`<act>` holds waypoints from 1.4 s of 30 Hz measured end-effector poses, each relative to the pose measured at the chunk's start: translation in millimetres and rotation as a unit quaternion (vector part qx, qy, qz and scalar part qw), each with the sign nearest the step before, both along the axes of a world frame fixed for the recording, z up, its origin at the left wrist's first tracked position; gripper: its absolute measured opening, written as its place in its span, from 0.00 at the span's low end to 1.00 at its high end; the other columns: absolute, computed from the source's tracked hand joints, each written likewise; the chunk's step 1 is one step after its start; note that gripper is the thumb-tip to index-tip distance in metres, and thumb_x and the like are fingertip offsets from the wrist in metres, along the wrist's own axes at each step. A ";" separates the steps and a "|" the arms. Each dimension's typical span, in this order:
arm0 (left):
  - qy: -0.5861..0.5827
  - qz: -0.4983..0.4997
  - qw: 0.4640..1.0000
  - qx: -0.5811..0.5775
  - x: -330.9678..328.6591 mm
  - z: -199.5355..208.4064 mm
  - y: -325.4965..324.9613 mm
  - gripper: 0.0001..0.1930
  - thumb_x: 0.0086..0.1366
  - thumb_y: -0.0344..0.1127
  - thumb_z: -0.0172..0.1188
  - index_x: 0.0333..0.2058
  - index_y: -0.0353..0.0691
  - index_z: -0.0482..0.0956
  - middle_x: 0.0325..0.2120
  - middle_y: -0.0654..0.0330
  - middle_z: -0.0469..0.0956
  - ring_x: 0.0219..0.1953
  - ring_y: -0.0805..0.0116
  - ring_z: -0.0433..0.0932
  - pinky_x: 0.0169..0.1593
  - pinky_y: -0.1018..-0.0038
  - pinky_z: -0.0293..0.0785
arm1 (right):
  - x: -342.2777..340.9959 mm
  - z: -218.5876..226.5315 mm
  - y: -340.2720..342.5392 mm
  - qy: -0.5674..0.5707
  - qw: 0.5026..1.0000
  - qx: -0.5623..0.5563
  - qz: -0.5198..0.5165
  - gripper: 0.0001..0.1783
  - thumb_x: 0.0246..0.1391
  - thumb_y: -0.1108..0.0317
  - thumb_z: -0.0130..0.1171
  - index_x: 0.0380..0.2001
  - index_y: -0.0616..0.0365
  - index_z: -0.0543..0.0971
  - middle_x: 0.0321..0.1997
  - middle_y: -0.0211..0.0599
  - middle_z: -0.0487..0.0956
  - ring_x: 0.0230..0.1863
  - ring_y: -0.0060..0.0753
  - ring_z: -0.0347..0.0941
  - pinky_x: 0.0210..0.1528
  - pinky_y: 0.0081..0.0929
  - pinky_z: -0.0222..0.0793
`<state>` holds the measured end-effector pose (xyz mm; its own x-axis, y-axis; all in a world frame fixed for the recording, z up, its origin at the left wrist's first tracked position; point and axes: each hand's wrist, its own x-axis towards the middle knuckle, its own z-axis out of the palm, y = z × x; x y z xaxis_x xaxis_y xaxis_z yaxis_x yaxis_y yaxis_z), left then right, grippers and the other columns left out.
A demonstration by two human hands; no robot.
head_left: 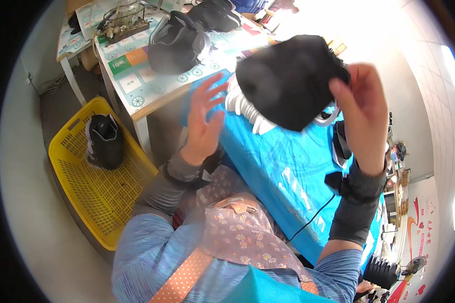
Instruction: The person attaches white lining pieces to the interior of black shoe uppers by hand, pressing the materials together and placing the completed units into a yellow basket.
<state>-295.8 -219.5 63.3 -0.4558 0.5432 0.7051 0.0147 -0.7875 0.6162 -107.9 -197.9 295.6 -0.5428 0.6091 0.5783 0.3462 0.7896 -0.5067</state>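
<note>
My right hand (364, 111), raised over the table, pinches the edge of a black shoe upper (288, 81), its thumb pressed on the near side. The piece is slightly smeared by motion, and its far side is hidden. My left hand (202, 136) is held up on the left with its fingers spread and holds nothing; it is apart from the upper. Beneath the upper, a row of white curved pieces (245, 108), perhaps soles, lies on a table with a blue cover (283, 161). The upper hides part of that row.
A yellow basket (68, 166) at left holds a black shoe upper (106, 141). More black uppers (179, 48) lie on a patterned table (141, 83) at the back. A black-and-white shoe part (341, 144) sits by my right forearm. A black cord (316, 217) crosses the blue cover.
</note>
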 end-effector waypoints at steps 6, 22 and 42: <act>-0.056 0.045 0.995 -0.075 -25.4 -32.3 2.1 0.29 0.74 0.49 0.52 0.65 0.36 0.58 0.61 0.50 0.68 0.55 0.60 0.76 0.54 0.68 0.71 | -151.5 5.2 96.6 0.068 0.955 0.266 0.114 0.17 0.54 0.66 0.67 0.45 0.62 0.79 0.39 0.51 0.83 0.41 0.50 0.80 0.42 0.39 0.74; -0.118 0.205 0.968 -0.087 -200.6 -28.3 66.9 0.25 0.72 0.39 0.57 0.63 0.36 0.65 0.61 0.54 0.67 0.62 0.64 0.66 0.64 0.70 0.62 | -254.7 -112.1 142.7 -0.068 0.975 0.141 0.156 0.20 0.51 0.53 0.69 0.37 0.56 0.77 0.40 0.42 0.76 0.43 0.51 0.76 0.43 0.43 0.73; 0.297 0.035 0.807 -0.509 -276.2 95.2 192.9 0.48 0.58 0.76 0.54 0.72 0.63 0.52 0.70 0.51 0.59 0.66 0.39 0.62 0.56 0.35 0.65 | -286.0 -191.1 285.6 -0.109 0.972 -0.208 -0.021 0.26 0.57 0.49 0.46 0.50 0.56 0.72 0.54 0.47 0.73 0.42 0.61 0.79 0.39 0.52 0.76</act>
<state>-572.0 -26.6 158.5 -0.2566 0.9664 0.0158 0.5687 0.1378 0.8109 -393.9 87.7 104.5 -0.5947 0.7897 0.1508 0.5092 0.5151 -0.6895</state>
